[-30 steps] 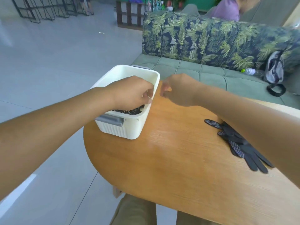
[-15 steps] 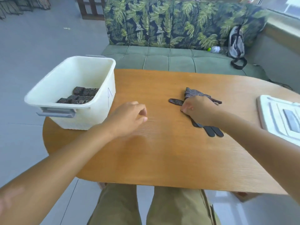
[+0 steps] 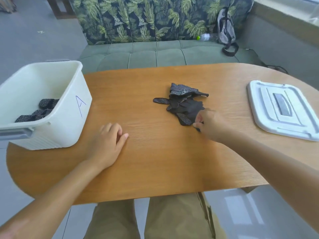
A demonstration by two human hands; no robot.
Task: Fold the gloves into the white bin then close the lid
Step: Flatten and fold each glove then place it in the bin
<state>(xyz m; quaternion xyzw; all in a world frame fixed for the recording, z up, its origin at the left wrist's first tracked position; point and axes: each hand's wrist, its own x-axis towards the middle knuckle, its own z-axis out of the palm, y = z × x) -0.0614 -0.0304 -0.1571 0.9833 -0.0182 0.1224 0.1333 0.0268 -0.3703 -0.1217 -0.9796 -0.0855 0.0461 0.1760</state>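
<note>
Black dotted gloves (image 3: 183, 106) (rumpled heap)

bin (image 3: 69, 118) left, gloves (image 3: 183, 104) centre, lid (image 3: 259, 107) right

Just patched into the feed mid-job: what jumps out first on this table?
The black dotted gloves lie crumpled at the middle of the wooden table, with the right hand pinching their near edge. At the left edge stands the white bin, marked "A", open, with dark folded gloves already inside. Its lid lies flat at the far right, while the left hand rests on the tabletop.
</note>
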